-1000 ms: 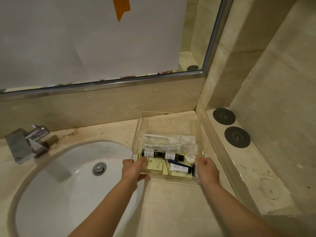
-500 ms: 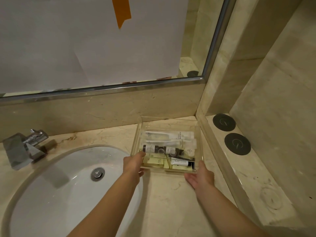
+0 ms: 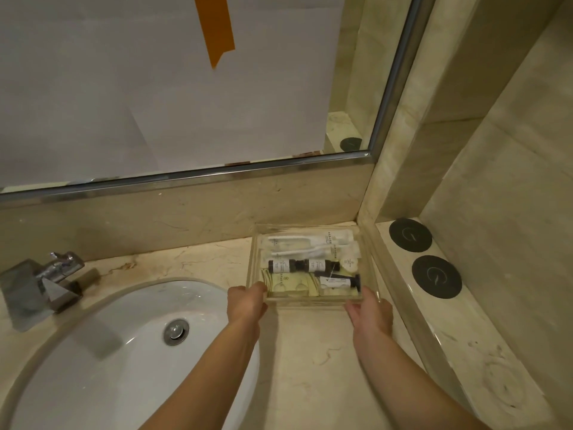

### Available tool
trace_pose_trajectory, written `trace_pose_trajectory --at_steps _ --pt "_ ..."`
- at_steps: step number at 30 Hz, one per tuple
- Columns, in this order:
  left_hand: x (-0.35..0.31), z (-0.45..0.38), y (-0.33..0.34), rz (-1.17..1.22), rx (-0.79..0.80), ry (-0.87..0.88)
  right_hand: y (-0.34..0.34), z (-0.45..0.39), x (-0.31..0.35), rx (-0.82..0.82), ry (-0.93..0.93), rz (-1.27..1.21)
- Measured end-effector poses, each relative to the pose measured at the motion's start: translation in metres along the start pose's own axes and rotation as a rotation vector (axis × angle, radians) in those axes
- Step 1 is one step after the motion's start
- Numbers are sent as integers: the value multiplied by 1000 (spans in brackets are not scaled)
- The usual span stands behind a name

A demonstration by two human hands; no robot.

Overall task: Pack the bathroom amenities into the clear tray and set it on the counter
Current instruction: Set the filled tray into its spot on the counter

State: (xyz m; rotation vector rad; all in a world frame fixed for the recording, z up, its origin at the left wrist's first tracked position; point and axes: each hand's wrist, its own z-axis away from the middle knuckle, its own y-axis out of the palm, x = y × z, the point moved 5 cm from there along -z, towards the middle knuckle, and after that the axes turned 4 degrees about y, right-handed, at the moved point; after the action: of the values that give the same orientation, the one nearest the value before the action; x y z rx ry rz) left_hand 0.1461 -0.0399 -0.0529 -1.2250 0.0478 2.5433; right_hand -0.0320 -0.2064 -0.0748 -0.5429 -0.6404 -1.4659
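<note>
The left hand [image 3: 246, 302] grips the near left corner of the clear tray [image 3: 257, 243], its fingers curled over the rim, while the right hand [image 3: 369, 311] touches the near right corner with fingers fairly straight against the tray's front edge; whether they hook under it cannot be told. The tray rests on the beige marble counter [image 3: 310, 367], at about one o'clock from the white sink basin [image 3: 108, 352], pushed close to the back wall and just beside the raised ledge [image 3: 465, 352] at its three o'clock. Inside, from twelve o'clock toward six: two white toothbrush packets [image 3: 310, 240] with small printed lettering too fine to read, two dark little bottles [image 3: 297, 265] with white labels lying end to end, a small round white piece [image 3: 349, 264] at their three o'clock, one white tube with a dark cap [image 3: 339, 281], and pale yellow sachets [image 3: 288, 282] with a faint round emblem. On the ledge sit two black round coasters [image 3: 410, 234], each marked with a pale G-like logo. At nine o'clock from the basin stands one chrome faucet [image 3: 43, 280]; a single metal drain [image 3: 176, 332] sits in the bowl. Above, a strip of orange tape [image 3: 215, 26] hangs on the white sheet covering the mirror [image 3: 392, 88].
</note>
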Motion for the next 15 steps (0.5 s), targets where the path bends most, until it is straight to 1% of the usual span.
trace_pose_trajectory --at_steps 4,7,12,15 --pt "0 3 13 -50 21 9 4 -10 14 -80 -97 151" --pt "-1 4 20 -45 8 0 8 -13 22 -105 -94 252" --pt "-6 4 30 24 20 -50 17 -28 34 -78 -72 233" --pt "-9 2 35 24 10 -54 25 -37 41 -45 -42 189"
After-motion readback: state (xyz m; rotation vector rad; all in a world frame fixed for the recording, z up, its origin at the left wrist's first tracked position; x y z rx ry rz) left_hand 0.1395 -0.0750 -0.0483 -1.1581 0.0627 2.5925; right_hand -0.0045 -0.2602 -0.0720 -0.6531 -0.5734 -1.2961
